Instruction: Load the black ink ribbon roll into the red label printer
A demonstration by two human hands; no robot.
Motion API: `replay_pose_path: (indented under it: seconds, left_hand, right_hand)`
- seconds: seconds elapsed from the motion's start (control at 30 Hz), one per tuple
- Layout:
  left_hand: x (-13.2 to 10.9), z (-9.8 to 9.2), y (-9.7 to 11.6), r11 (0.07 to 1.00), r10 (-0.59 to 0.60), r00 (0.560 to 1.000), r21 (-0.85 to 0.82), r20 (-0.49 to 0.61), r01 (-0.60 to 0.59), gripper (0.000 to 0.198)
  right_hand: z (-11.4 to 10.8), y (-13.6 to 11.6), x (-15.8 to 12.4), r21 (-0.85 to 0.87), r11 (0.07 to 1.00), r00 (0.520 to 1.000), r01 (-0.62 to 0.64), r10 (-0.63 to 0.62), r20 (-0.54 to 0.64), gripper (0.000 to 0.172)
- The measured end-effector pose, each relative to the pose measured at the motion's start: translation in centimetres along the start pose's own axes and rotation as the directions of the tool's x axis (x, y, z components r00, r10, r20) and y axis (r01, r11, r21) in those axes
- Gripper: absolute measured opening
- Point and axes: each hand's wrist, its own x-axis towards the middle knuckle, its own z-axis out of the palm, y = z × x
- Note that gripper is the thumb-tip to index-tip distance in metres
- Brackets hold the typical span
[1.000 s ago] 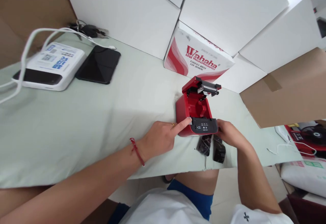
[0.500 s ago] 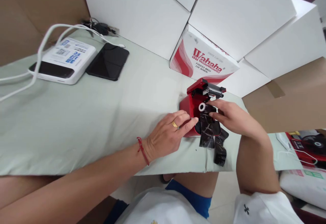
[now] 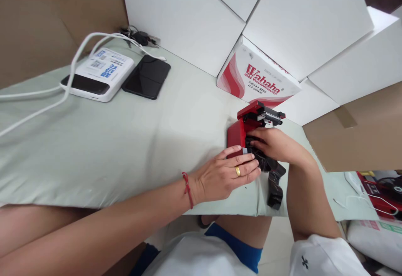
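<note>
Across the red device [image 3: 235, 137], the left hand [image 3: 223, 174] is laid open; the right hand [image 3: 274, 143] is dipped inside, its grip hidden.

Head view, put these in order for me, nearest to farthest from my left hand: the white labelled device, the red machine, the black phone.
From your left hand:
1. Red machine: touching its fingers, lid raised.
2. Black phone: farther back, to the left.
3. White labelled device: just left of the phone.
</note>
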Motion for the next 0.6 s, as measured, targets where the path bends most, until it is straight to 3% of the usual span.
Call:
replay_pose_path:
  seconds: [0.07,0.13,0.2,0.23,0.37,0.5,0.6]
  left_hand:
    - [0.0,0.0,0.1,0.999,0.019,1.000,-0.026,-0.022,-0.020,0.042]
    - [0.0,-0.1,0.2,0.999,0.018,0.999,-0.049,-0.039,-0.020,0.045]
    - [0.0,-0.2,0.2,0.998,0.010,0.999,-0.065,-0.044,-0.013,0.048]
    - [0.0,-0.3,0.2,0.997,0.010,0.999,-0.072,-0.042,-0.013,0.048]
    - [0.0,-0.5,0.1,0.995,0.021,0.998,-0.092,-0.054,-0.026,0.046]
    - [-0.2,-0.4,0.2,0.995,0.013,0.998,-0.102,-0.066,-0.019,0.048]
    - [-0.2,-0.4,0.3,0.994,0.005,0.998,-0.105,-0.067,-0.012,0.045]
  right_hand:
    - [-0.3,-0.5,-0.9,0.139,0.989,0.953,0.046,-0.002,-0.304,0.026]
    - [-0.3,-0.7,-1.3,0.165,0.984,0.798,0.072,0.043,-0.600,0.026]
    - [0.0,-0.3,-1.2,0.076,0.996,0.655,0.046,0.027,-0.755,0.028]
    - [0.3,0.1,-1.0,0.026,0.999,0.630,0.025,0.004,-0.776,0.031]
    - [1.7,1.3,-0.9,-0.019,1.000,0.693,-0.003,-0.011,-0.720,0.041]
    - [3.0,0.5,-3.0,0.051,0.999,0.681,0.001,0.037,-0.732,0.034]
    - [4.2,-0.4,-4.4,0.112,0.993,0.733,0.035,0.051,-0.678,0.029]
